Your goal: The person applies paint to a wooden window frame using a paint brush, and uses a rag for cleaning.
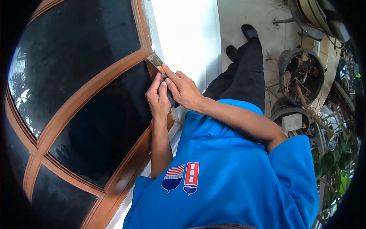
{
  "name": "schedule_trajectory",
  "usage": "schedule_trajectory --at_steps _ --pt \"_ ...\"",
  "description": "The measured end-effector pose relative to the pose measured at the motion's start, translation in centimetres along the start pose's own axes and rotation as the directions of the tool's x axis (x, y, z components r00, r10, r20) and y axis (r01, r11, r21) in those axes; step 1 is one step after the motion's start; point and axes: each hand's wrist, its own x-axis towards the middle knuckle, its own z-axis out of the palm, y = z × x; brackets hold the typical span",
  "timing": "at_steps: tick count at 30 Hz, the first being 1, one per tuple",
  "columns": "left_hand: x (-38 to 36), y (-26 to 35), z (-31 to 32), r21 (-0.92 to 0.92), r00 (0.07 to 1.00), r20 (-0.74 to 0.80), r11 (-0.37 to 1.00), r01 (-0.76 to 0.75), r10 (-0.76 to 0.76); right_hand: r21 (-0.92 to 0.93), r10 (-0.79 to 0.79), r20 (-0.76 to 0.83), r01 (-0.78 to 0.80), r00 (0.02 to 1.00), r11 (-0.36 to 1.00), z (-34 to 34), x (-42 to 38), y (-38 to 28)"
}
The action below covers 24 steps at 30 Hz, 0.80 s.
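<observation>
My right hand [185, 88] reaches across from the right with its fingers closed on a scraper [154, 60], a flat, stained metal blade with a yellowish patch near the fingers. My left hand [158, 100] comes up from below, its fingertips pinched on the same tool just under the right hand's fingers. The blade's tip lies against the brown window frame [144, 54], where a crossbar joins the upright beside the white wall. Something dark [172, 100] shows below the hands, partly hidden by them.
Dark glass panes [99, 118] fill the left side between brown bars. A bright white surface [187, 34] stands beside the frame. On the right are a pot of dry twigs [303, 76], another pot with a pale block [292, 122], and leafy plants [335, 160]. Dark shoes stand on the tiled floor [244, 13].
</observation>
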Motion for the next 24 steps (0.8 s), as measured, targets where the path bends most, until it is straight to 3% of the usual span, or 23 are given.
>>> schedule_trajectory --at_steps 2,6,9,21,24 --pt "0.6 0.1 -0.1 -0.03 1.0 -0.001 0.999 0.027 -0.027 -0.014 -0.019 -0.025 0.019 0.999 1.0 0.6 0.4 0.4" --pt "1.4 0.4 0.1 0.126 1.0 -0.01 0.992 0.004 -0.003 -0.009 0.02 -0.031 -0.021 0.999 1.0 1.5 0.7 0.6" --pt "1.7 0.9 0.2 0.154 0.996 0.012 0.985 0.08 -0.083 -0.002 0.046 -0.006 -0.046 0.999 0.999 1.7 0.9 0.7" --pt "2.1 1.1 0.6 0.039 0.979 -0.089 0.981 0.189 -0.185 0.029 0.038 0.01 -0.039 0.999 0.999 1.9 1.7 0.7" --pt "1.9 1.4 0.5 0.11 0.984 -0.076 0.98 0.168 -0.16 0.039 0.005 0.012 -0.006 1.0 0.999 1.9 1.9 1.0"
